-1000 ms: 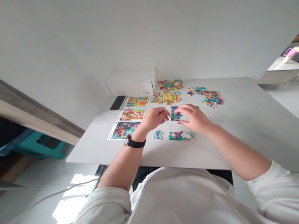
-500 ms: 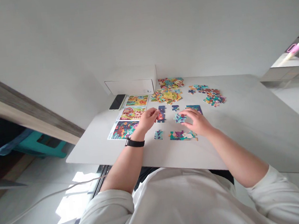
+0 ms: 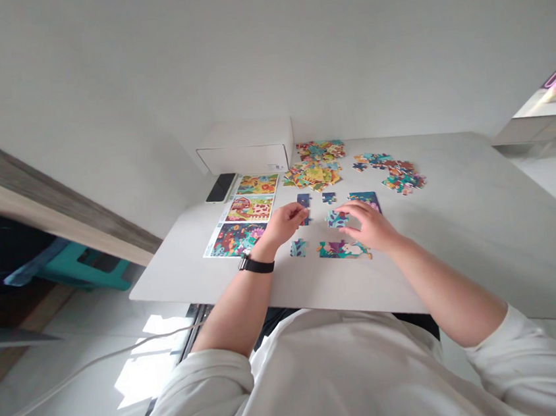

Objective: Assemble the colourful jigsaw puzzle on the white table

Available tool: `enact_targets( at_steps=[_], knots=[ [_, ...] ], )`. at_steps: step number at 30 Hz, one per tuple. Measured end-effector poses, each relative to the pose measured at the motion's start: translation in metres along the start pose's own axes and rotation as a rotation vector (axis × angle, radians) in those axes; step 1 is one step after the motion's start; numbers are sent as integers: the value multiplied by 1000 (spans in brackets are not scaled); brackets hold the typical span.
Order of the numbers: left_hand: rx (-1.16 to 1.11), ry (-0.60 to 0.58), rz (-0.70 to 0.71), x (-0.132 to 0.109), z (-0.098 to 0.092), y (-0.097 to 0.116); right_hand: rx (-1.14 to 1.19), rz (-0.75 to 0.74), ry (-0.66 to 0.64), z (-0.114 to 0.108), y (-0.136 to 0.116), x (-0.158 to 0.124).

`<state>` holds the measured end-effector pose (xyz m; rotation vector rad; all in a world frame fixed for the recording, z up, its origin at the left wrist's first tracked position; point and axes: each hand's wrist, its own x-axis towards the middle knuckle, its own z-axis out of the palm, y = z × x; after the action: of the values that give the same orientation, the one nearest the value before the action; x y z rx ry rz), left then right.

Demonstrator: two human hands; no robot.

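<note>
My left hand [image 3: 284, 224] is closed, its fingertips pinched over the lower part of a narrow dark blue strip of joined puzzle pieces [image 3: 303, 201]. Whatever sits between those fingertips is hidden. My right hand [image 3: 366, 225] has thumb and forefinger apart, curved around the right side of a teal leaf-patterned puzzle piece [image 3: 335, 219] that appears to lie on the table. A small blue piece [image 3: 328, 198] lies just above it. Behind my right fingers is a dark blue joined section [image 3: 370, 199]. Nearer me are a joined strip with a white rabbit [image 3: 344, 249] and a teal piece [image 3: 297, 248].
A picture sheet [image 3: 248, 209] with three printed scenes lies left of my left hand. A phone [image 3: 221, 188] and a white box [image 3: 243, 157] are behind it. Piles of loose pieces [image 3: 313, 175] lie at the back, more pieces [image 3: 401, 174] at the back right. A wall rises behind.
My left hand has moved slightly right, now covering the red part of the dark blue strip. My right hand stays almost in place. The whole view has shifted a little.
</note>
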<state>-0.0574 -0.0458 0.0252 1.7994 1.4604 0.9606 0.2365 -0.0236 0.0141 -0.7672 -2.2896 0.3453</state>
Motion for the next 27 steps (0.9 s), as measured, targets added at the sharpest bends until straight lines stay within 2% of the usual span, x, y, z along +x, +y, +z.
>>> enact_targets(
  at_steps=[15, 27],
  knots=[
    [150, -87, 61, -8, -3, 13, 17, -17, -17, 4, 1, -1],
    [74, -153, 38, -8, 1, 14, 32, -10, -12, 2, -5, 0]
  ],
)
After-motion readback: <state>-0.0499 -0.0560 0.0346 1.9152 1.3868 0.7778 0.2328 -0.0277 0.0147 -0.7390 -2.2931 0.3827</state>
